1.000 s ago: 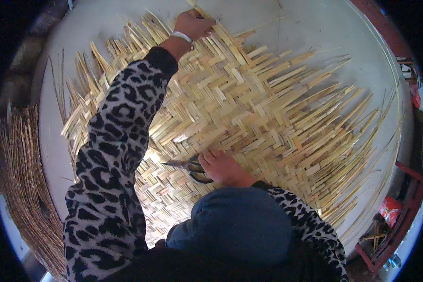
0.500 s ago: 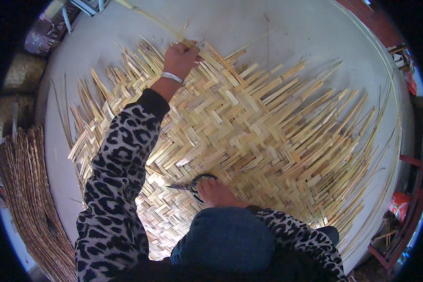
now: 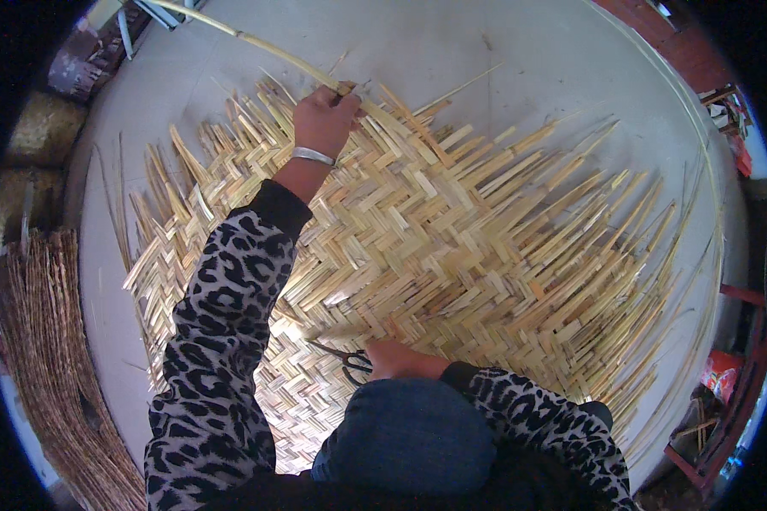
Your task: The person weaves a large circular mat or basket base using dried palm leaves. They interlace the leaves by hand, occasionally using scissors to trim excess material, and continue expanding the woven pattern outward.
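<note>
A large herringbone mat [image 3: 426, 230] woven of pale split-reed strips lies on the floor, its loose ends fanning out at the far and right sides. At the far edge my left hand [image 3: 324, 119] is closed in a pinch on a long reed strip [image 3: 268, 49], which runs up and left out of view. Close to my bent knee, my right hand [image 3: 400, 359] is low over the mat, its fingers at the handles of dark scissors [image 3: 347, 355]. The scissors' blades point left, and the knee hides part of that hand.
A bundle of brown stalks [image 3: 47, 341] lies at the left. Thin long strips [image 3: 714, 213] curve along the floor's right side. A red frame [image 3: 737, 400] stands at the right, and metal legs [image 3: 126, 30] show at the far left. My denim-clad knee [image 3: 409, 434] covers the near edge.
The strip in my left hand has swung and shows more of its length. The scissors have turned in my right hand, with their handles now nearer the knee and closer together.
</note>
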The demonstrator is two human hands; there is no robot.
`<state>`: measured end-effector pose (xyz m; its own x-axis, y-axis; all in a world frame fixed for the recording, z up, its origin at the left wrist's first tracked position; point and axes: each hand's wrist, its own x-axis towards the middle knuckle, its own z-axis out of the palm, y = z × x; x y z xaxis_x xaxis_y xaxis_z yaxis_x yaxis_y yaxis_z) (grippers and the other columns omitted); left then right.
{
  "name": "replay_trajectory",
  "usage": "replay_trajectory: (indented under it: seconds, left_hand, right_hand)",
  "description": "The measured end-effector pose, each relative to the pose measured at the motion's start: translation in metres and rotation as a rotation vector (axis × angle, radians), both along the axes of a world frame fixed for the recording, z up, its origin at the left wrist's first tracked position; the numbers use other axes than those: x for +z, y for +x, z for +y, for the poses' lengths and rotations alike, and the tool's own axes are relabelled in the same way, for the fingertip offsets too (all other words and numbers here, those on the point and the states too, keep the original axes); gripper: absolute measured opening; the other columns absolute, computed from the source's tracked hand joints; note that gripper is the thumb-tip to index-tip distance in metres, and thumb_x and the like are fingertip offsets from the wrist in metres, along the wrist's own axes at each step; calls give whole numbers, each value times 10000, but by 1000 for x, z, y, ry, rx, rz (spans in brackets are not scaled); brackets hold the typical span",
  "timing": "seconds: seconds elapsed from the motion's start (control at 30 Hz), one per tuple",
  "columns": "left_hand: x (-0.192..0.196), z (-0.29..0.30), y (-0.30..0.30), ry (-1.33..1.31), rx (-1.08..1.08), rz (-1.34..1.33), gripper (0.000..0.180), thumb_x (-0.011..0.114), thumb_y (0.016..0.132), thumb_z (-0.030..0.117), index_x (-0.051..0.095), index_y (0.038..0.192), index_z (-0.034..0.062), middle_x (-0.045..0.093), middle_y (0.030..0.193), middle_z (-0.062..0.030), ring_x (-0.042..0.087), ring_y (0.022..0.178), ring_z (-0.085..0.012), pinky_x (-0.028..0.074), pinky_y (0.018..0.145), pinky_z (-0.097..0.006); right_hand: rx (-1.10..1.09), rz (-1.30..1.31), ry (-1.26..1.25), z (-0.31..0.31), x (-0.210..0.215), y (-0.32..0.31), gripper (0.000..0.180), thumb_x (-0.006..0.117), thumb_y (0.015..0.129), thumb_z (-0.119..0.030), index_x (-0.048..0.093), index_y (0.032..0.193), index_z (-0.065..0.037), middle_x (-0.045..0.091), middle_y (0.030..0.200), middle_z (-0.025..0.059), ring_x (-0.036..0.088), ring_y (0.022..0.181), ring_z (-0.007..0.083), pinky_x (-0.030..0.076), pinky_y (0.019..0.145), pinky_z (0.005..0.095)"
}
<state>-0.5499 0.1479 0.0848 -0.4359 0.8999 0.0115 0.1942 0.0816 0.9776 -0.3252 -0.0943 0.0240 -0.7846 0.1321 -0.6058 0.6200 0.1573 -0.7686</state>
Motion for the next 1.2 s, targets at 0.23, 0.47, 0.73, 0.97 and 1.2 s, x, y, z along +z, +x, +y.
replay_trajectory:
  seconds: [0.23,0.47,0.73,0.97,1.2]
  left_hand:
    - [-9,-3,-2,78,41,-82,212,634,863,86,596,955,-101,685,855,-163,705,720,-211,596,582,-293]
    - [-6,-8,-7,63,20,-246,197,628,839,65,588,935,-103,683,824,-167,700,677,-205,582,560,-278]
    - [5,-28,8,19,132,-360,246,617,835,57,576,1018,-103,677,825,-159,704,671,-225,581,547,-288]
    - [5,-45,22,-3,261,-337,308,634,828,58,553,1095,-71,663,906,-154,705,735,-237,581,555,-296]
    - [3,-58,25,-7,319,-519,286,654,821,60,556,1069,-44,647,918,-139,683,731,-211,569,545,-297]
  right_hand:
    - [-5,-12,386,17,19,-4,375,684,725,-280,591,951,5,653,856,222,635,840,413,486,714,516]
    - [-89,-15,395,22,18,13,406,622,822,-434,602,925,-41,651,836,197,640,816,395,485,690,498]
    - [-731,358,-341,120,17,20,508,495,907,-611,532,915,-104,508,762,-9,455,621,74,382,522,224]
    - [-871,284,-510,148,57,-14,644,505,849,-707,523,921,-68,508,782,12,465,627,85,374,529,231]
    - [-830,383,-460,163,64,-28,685,472,837,-745,513,878,-63,497,746,23,469,618,102,377,540,247]
